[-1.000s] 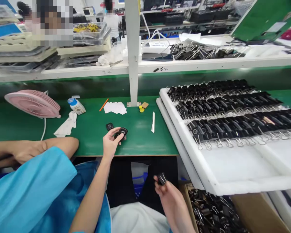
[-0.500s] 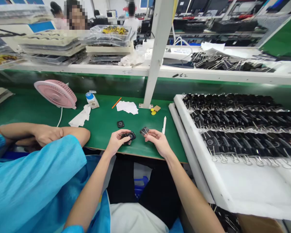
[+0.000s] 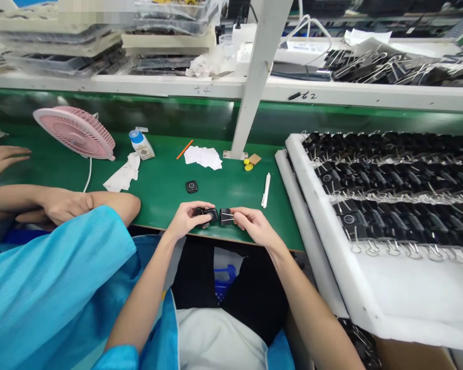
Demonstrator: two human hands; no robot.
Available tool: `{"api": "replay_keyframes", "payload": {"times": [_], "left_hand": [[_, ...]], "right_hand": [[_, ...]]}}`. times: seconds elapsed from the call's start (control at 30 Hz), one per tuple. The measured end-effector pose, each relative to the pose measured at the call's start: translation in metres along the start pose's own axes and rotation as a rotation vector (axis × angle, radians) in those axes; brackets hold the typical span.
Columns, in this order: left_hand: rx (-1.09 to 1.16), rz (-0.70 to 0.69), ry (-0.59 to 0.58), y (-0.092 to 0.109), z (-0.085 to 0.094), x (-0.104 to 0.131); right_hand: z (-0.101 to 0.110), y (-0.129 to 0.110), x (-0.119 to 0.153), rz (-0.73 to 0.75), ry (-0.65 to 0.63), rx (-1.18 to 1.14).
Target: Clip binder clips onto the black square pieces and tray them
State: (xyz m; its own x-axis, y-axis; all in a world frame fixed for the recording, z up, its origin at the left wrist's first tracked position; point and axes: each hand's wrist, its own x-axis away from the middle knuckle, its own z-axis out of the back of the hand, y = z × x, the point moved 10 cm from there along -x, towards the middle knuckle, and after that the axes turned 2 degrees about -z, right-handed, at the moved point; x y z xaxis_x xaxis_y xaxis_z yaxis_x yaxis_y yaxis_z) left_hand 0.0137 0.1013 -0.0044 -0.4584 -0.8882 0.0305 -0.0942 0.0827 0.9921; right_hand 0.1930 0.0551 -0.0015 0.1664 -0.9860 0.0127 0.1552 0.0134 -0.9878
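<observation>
Near the front edge of the green table, my left hand is closed round a small black device with a round mark on its face. My right hand pinches a black binder clip by its wire handles. The clip's jaw side faces the device, very close to its right end; whether they touch is hard to tell. A second square black device lies flat on the table, beyond my left hand.
A white tray at the right holds rows of clipped black parts. A white pen, paper scraps, a bottle and a pink fan are on the table. At the left, a person's arms rest on the edge.
The clip in my right hand has turned and come close to the device in my left hand. The camera view has tilted down. Another hand now shows at the far left.
</observation>
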Motion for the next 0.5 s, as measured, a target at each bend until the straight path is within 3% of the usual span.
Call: {"api": "replay_keyframes", "payload": {"times": [0.23,0.5], "left_hand": [[-0.187,0.023,-0.072,0.006,-0.013,0.002],[-0.199,0.035,-0.086,0.004,-0.013,0.003]], "right_hand": [[-0.007,-0.016,0.001,0.098,-0.057,0.129],[-0.007,-0.022,0.001,0.112,-0.033,0.165]]}}
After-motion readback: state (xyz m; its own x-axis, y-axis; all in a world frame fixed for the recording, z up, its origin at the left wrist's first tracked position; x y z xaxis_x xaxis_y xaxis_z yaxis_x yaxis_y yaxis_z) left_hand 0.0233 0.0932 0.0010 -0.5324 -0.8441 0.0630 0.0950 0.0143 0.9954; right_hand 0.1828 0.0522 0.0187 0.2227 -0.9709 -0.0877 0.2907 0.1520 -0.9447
